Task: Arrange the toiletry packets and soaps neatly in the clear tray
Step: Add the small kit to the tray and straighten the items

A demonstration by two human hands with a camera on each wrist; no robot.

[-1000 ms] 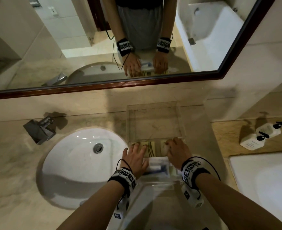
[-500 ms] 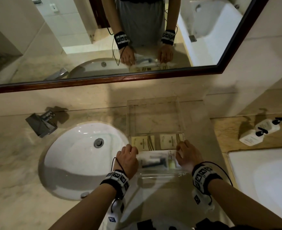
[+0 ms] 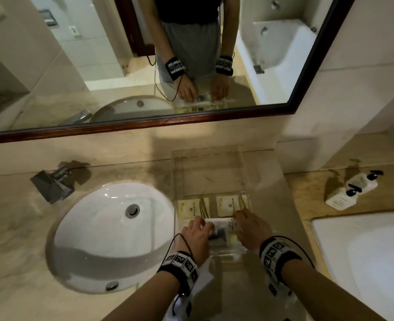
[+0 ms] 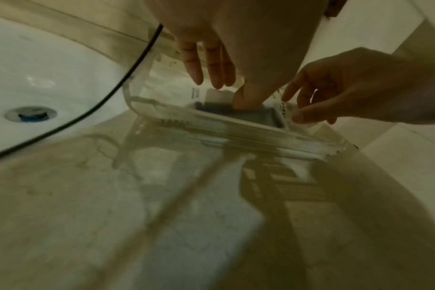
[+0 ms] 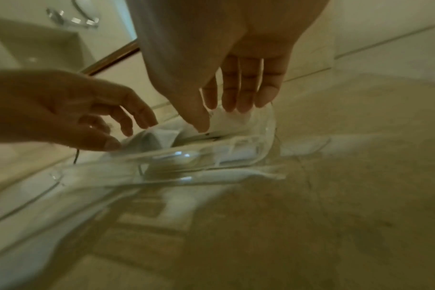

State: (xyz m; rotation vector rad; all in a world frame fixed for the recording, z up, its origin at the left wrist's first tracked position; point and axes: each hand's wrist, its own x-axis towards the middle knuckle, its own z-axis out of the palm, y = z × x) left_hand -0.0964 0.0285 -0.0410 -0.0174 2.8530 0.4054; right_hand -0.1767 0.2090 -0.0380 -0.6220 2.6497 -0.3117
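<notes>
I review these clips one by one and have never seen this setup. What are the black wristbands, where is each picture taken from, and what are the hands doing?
No machine here: a person works bare-handed, and the patterned wristbands carry cameras. One picture comes from a head camera looking down at a marble counter with a white sink below a mirror. The other two look along each wrist at the fingers. The left hand and right hand reach into a clear tray and touch a clear packet with dark contents; whether either grips it is unclear. Two cream packets lie side by side just beyond. Two pump bottles stand on the right.
</notes>
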